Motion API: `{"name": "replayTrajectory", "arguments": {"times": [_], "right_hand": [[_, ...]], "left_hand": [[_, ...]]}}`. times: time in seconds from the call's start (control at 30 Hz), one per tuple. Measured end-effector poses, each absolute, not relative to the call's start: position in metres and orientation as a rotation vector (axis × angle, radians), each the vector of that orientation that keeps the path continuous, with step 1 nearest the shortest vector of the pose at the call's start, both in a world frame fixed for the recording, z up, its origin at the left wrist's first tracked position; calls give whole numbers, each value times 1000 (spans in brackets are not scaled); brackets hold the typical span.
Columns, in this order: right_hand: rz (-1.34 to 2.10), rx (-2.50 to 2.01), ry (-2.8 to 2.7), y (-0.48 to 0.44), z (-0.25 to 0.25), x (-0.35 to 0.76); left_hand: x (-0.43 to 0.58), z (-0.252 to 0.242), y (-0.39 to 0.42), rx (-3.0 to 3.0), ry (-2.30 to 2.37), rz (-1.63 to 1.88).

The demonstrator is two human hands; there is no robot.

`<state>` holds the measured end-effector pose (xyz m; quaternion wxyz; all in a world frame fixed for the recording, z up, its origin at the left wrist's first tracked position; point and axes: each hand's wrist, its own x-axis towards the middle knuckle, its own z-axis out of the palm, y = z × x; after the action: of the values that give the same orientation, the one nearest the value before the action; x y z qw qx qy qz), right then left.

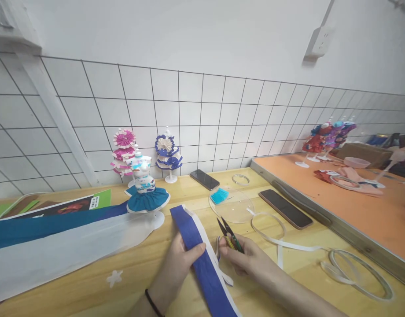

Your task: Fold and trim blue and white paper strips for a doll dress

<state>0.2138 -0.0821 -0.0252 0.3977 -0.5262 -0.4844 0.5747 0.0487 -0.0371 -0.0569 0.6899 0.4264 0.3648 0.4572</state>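
Note:
My left hand (182,255) grips a strip of blue fabric (189,226) with a white edge, thumb on top and fingers beneath. The strip runs from mid-table down past the bottom of the view. In my right hand (244,257) is a pair of thread snips (229,235), blades apart and pointing up and away, to the right of the strip. A thin blue and white offcut hangs by my right fingers, and whether they pinch it I cannot tell. Beyond my left hand stands a small dress form (143,176) with a teal skirt (148,200).
Long teal and white cloth (73,246) lies at left. Behind stand a pink-trimmed form (124,152) and a blue-trimmed form (168,154). A round clear dish (238,207), two phones (285,208) and white ribbon (301,246) lie to the right, before a raised orange board (321,189).

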Motion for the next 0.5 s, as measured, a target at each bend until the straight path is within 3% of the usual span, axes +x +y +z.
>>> {"name": "replayTrajectory", "arguments": {"times": [0.2, 0.5], "right_hand": [[1403, -1252, -1491, -79, -34, 215], [825, -1546, -1771, -78, -28, 236]], "left_hand": [[50, -52, -37, 891, 780, 1015], [53, -48, -41, 855, 796, 1000]]}}
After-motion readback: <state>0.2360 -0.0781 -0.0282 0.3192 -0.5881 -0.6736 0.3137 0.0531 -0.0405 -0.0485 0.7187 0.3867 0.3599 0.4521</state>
